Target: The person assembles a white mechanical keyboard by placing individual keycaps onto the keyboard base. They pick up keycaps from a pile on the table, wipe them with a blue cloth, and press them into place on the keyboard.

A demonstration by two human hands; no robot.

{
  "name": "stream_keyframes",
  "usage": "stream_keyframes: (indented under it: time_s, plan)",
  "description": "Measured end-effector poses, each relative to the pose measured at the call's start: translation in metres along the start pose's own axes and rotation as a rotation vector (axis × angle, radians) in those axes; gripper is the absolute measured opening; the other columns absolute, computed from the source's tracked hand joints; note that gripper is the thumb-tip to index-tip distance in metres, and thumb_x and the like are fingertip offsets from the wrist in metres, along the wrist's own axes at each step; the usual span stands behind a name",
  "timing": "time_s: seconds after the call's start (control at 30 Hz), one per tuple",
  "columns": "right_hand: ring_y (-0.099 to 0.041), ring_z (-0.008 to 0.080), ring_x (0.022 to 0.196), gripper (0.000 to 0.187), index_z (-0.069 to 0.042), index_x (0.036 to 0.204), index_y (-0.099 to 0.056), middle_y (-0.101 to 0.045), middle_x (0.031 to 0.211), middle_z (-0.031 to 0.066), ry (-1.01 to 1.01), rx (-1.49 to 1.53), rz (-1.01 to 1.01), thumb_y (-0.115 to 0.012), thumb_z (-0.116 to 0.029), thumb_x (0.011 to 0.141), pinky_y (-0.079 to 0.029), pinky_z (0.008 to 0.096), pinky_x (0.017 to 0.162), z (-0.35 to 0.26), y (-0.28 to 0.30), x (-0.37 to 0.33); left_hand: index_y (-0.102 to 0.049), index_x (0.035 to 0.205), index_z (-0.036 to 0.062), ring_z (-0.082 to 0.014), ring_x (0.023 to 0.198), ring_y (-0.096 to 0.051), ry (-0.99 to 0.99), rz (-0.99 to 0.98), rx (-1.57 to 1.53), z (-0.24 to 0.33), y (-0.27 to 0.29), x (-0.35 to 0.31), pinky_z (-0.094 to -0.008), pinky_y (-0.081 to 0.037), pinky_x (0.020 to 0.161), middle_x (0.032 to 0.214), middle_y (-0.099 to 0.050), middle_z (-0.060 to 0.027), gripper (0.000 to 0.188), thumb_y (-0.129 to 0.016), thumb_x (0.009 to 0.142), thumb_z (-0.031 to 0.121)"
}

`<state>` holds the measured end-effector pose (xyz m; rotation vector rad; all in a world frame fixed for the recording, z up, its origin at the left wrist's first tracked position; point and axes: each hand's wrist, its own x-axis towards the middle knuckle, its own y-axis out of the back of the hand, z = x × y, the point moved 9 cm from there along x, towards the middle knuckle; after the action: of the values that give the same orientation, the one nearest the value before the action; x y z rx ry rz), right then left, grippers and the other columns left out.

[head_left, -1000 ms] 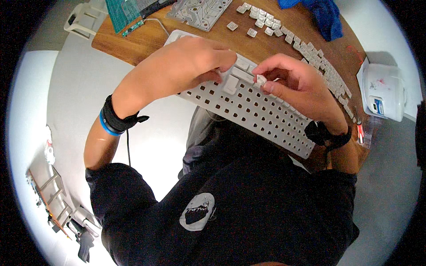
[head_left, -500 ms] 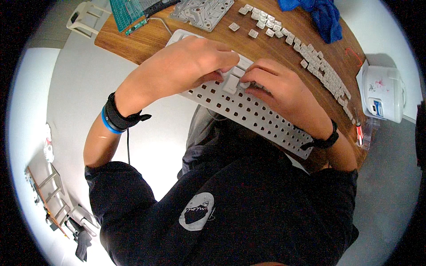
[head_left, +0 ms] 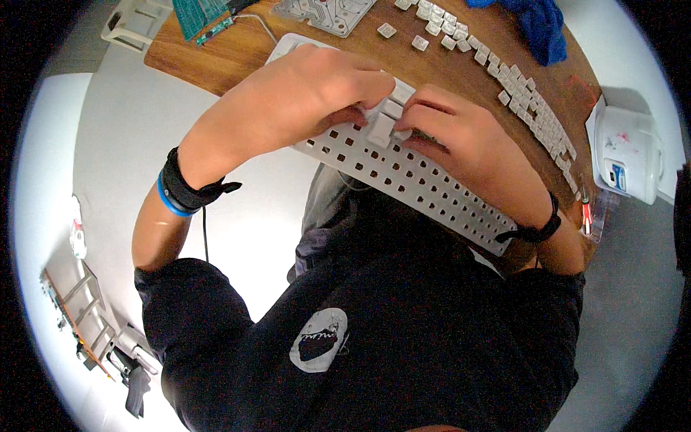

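Observation:
A long white keyboard top case (head_left: 432,191), full of square holes, slants from upper left to lower right across the table's near edge and above my lap. Near its upper middle sits a large white keycap (head_left: 381,133). My left hand (head_left: 317,93) reaches over the case's left part, fingers curled down against the case at the keycap's left side. On the keycap's other side, my right hand (head_left: 461,137) is closed, with bent fingertips at its right edge. The left fingertips and right thumb are partly hidden.
Several loose white keycaps (head_left: 536,115) lie in a long band on the wooden table (head_left: 194,61). Beyond the case are a grey circuit-patterned sheet (head_left: 331,13), a green mat (head_left: 194,16) and a blue cloth (head_left: 540,32). A white container (head_left: 628,155) stands at right, near a red-handled tool (head_left: 586,216).
The view has shifted slightly, and the table's things sit a little higher in it. Both hands keep nearly the same places on the case, with small finger shifts around the large keycap.

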<state>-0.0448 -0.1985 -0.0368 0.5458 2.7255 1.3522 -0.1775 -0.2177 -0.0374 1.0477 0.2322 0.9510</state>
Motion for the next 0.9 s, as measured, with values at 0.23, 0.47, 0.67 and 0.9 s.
stream_keyframes:
  time_s: [0.23, 0.47, 0.67, 0.9]
  plan:
    - [-0.071, 0.0420, 0.115, 0.034, 0.000, 0.126, -0.070, -0.069, 0.126, 0.0199, 0.005, -0.038, -0.042, -0.071, -0.002, 0.092, -0.060, 0.0471, 0.098, 0.000, 0.001, -0.004, -0.058, 0.100, 0.0040, -0.0408, 0.089, -0.071, 0.028, -0.030, 0.000, -0.001, -0.003, 0.002, -0.0498, -0.054, 0.074, 0.092, -0.065, -0.0135, 0.027, -0.081, 0.087, 0.000]
    - [-0.073, 0.0366, 0.096, 0.024, -0.001, 0.119, -0.067, -0.067, 0.108, 0.0154, -0.033, 0.006, 0.025, -0.077, -0.004, 0.097, -0.060, 0.0450, 0.084, 0.005, 0.000, -0.008, -0.057, 0.099, 0.0047, -0.0401, 0.089, -0.072, 0.023, -0.005, 0.020, 0.000, -0.003, 0.003, -0.0493, -0.054, 0.073, 0.091, -0.067, -0.0131, 0.029, -0.083, 0.086, 0.000]
    - [-0.072, 0.0424, 0.106, 0.026, -0.004, 0.118, -0.068, -0.070, 0.113, 0.0189, -0.057, -0.068, -0.042, -0.076, -0.007, 0.094, -0.060, 0.0493, 0.089, 0.001, -0.002, -0.006, -0.057, 0.100, 0.0051, -0.0405, 0.088, -0.071, 0.009, 0.024, 0.014, 0.002, -0.002, 0.002, -0.0496, -0.054, 0.073, 0.091, -0.066, -0.0131, 0.030, -0.083, 0.086, 0.000]
    - [-0.073, 0.0389, 0.095, 0.025, -0.002, 0.117, -0.071, -0.071, 0.108, 0.0160, -0.063, -0.083, -0.037, -0.080, -0.008, 0.094, -0.060, 0.0458, 0.081, 0.008, -0.005, -0.013, -0.057, 0.101, 0.0050, -0.0414, 0.086, -0.071, 0.016, 0.017, -0.006, 0.001, -0.004, 0.001, -0.0508, -0.052, 0.073, 0.090, -0.065, -0.0135, 0.027, -0.081, 0.089, 0.001]
